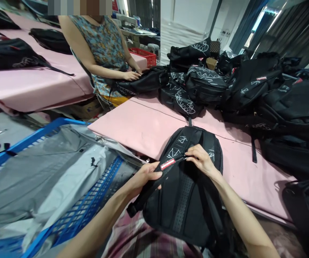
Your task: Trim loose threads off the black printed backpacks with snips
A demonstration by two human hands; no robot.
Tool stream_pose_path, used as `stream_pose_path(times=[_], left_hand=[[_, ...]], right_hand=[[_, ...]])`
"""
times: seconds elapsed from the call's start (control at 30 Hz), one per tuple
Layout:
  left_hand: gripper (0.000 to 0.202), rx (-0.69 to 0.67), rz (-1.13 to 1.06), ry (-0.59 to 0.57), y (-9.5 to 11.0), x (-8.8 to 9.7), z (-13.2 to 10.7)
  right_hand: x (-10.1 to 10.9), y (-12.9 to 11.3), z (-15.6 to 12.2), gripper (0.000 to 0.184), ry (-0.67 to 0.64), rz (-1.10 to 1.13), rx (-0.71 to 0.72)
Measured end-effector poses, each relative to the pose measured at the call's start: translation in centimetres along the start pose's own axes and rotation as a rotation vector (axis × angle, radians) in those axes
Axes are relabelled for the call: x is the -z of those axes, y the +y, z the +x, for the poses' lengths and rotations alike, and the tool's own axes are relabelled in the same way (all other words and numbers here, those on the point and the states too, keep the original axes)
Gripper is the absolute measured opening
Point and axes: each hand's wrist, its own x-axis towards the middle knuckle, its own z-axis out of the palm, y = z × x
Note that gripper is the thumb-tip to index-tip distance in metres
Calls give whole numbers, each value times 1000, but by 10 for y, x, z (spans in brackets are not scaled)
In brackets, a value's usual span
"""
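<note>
A black backpack with white scribble prints leans over the near edge of the pink table, its padded back panel towards me. One shoulder strap, bearing a red label, is stretched between my hands. My left hand grips this strap just below the label, thumb on top. Higher up, my right hand pinches the strap near its upper end, fingers pressed together. A buckle hangs at the strap's lower end, left of the bag.
Several black backpacks are heaped on the pink table. Across it, a co-worker handles another bag. A blue crate with grey sheeting stands at my left. A second pink table holds more bags.
</note>
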Motion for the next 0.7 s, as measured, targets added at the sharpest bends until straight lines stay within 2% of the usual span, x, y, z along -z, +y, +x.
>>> stream_pose_path(times=[0.17,0.7], left_hand=[[34,0,-21,-33,1,6,1],[37,-9,-7,-61,3,3,5]], right_hand=[[0,3,7,19,15,60,13],[-8,6,12,14,12,101,103]])
